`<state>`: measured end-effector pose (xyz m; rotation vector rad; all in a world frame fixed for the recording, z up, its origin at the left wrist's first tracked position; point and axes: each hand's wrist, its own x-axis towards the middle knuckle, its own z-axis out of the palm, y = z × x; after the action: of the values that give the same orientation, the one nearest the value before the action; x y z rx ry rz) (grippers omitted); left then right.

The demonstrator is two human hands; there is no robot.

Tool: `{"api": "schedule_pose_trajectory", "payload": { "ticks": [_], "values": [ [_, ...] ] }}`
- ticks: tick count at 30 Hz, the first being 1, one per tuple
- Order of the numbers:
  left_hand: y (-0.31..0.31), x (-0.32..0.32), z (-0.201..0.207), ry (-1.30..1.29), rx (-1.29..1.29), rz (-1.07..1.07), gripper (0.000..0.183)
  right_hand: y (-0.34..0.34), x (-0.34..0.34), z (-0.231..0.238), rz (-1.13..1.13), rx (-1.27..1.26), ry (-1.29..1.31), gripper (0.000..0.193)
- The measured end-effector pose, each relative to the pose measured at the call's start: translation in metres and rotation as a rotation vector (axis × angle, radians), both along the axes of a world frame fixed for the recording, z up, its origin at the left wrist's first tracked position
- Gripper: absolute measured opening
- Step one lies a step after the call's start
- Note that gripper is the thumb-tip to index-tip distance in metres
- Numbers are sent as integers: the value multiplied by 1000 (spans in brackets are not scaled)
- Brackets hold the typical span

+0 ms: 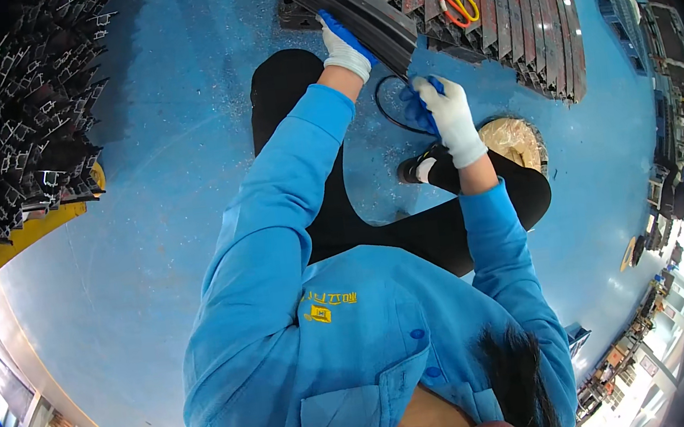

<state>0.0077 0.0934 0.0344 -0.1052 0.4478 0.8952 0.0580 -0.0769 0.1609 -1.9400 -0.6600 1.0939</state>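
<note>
A long dark grooved profile (366, 17) slants in from the top toward its cut end above my knees. My left hand (347, 51), in a white glove with blue coating, grips the profile's side near that end. Just below the cut end, my right hand (441, 109), gloved the same way, has its fingers closed on a thin black strip (381, 106). The strip hangs in a loop to the left of the right hand. Its far end is hidden by the fingers and the profile.
Scissors (461, 10) with orange and yellow handles lie on a stack of dark profiles (514, 17) at upper right. Many profile ends (20, 124) are piled at left above a yellow support (56, 221). A wrapped roll (512, 140) stands on the blue floor beside my right knee.
</note>
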Motion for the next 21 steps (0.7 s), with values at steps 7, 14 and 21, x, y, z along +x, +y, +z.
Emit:
{"api": "schedule_pose_trajectory", "payload": {
  "ticks": [7,14,21],
  "values": [
    [4,-4,1,-35,1,-10,63,-31,7,-14,206,160,-377,29],
    [0,-2,15,31,94,65,69,-4,-2,-23,449,328,-867,41],
    [7,-12,8,-24,257,137,73,-27,-1,-12,551,390,-734,40]
  ]
}}
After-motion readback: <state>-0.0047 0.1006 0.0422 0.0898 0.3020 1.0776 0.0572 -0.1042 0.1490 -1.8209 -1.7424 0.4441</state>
